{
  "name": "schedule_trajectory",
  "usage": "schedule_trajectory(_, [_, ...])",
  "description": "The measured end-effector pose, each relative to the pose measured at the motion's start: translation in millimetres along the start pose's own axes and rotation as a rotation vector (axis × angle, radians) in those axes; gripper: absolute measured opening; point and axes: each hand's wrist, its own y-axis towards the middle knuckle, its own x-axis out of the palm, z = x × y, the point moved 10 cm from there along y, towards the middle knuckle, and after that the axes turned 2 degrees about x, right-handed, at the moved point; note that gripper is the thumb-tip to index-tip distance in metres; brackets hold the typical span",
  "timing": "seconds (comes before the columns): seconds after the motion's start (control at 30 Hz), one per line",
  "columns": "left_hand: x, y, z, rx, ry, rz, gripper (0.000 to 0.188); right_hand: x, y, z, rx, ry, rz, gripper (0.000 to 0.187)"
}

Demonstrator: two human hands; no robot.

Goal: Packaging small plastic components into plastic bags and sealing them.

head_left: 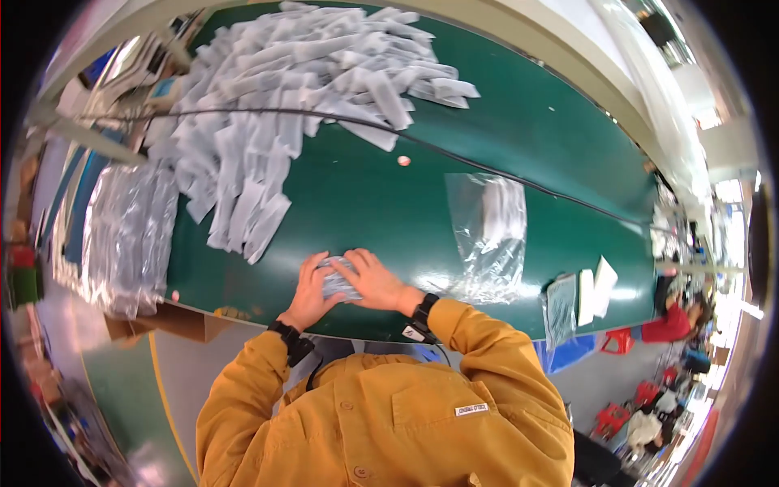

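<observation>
Close to the table's near edge, my left hand (308,293) and my right hand (376,281) press in from both sides on a small stack of translucent grey-white packets (340,284). The fingers of both hands bend over its top, so parts of the stack are hidden. What the packets contain cannot be made out. Further off on the green table (357,178), a large heap of similar long, frosted packets (308,65) spreads across the far left. A clear plastic bag (487,235) with white packets inside lies to the right of my hands.
Filled clear bags (130,235) stand at the left table edge. A black cable (454,154) crosses above the table. A grey-green pouch (560,310) and white pieces (596,292) lie at right. A cardboard box (182,321) sits below the near left edge; a person in red (672,321) is far right.
</observation>
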Motion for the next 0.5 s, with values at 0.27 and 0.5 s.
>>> schedule_trajectory(0.27, [23,39,-23,-0.292,-0.434,-0.003,0.02,-19,-33,24,0.217,0.242,0.13,0.086])
schedule_trajectory(0.5, [93,97,131,0.244,-0.135,-0.102,0.035,-97,-244,38,0.728,0.663,0.329,0.081])
